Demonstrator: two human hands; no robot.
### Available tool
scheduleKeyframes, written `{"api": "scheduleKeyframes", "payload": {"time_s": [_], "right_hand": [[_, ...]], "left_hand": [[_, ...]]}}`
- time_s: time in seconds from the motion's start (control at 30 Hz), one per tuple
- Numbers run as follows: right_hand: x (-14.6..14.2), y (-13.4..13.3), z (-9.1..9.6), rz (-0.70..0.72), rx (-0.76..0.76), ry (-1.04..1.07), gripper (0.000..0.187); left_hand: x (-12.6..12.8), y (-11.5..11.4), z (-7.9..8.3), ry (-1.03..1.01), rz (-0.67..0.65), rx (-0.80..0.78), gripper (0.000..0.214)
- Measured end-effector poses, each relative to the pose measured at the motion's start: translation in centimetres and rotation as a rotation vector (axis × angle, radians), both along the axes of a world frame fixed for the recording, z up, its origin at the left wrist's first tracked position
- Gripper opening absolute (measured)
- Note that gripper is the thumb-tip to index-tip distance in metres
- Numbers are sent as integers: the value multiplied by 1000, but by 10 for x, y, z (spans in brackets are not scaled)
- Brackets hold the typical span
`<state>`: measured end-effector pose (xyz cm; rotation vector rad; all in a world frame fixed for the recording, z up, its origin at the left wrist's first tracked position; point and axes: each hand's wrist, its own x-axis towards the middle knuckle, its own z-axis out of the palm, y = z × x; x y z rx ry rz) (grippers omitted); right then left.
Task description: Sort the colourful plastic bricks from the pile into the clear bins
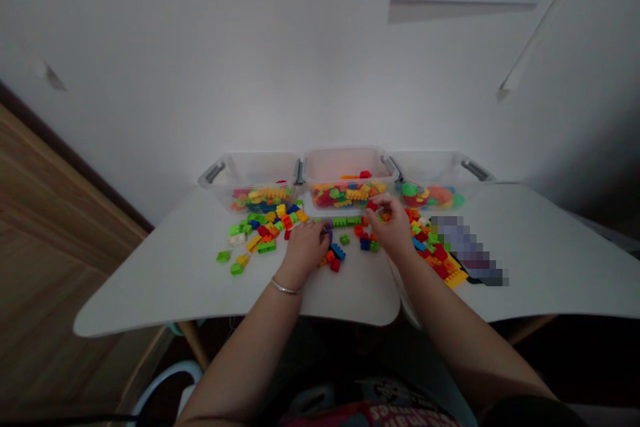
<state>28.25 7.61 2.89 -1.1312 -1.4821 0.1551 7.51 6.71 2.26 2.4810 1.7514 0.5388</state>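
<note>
So, head cam: the right hand (393, 227) pinches a red toy brick (372, 205) up near the middle clear tub (345, 163), handy to the loose pile (265, 230) on the desk (150, 297); the left hand (305, 250) curls over a purple piece (328, 233), can't tell if it's gripped.

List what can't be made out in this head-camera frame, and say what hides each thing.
All from the head view:
Whatever the left hand may hold: its fingers and palm block the view, and only a purple piece shows by the fingertips.
The object under the pixelated patch: blurred out.
The lowest pieces in the middle clear plastic bin: covered by upper pieces.
The shirt print: cut off by the bottom edge.
</note>
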Motion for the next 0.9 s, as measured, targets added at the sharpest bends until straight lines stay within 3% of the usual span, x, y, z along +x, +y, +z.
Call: {"api": "scheduleKeyframes", "payload": {"time_s": [0.1, 0.33, 0.53, 0.73, 0.9], "right_hand": [[6, 14, 19, -26, 51, 93, 15], [20, 56, 59, -68, 124, 41, 11], [25, 85, 59, -125, 14, -42, 6], [26, 92, 55, -199, -125, -129, 15], [31, 92, 53, -164, -121, -226, 21]], "left_hand": [[0, -1, 1, 1, 6, 0, 33], [1, -3, 3, 1, 10, -16, 33], [0, -2, 2, -15, 4, -20, 33], [0, -2, 3, -3, 6, -20, 34], [1, -2, 4, 8, 11, -27, 33]]}}
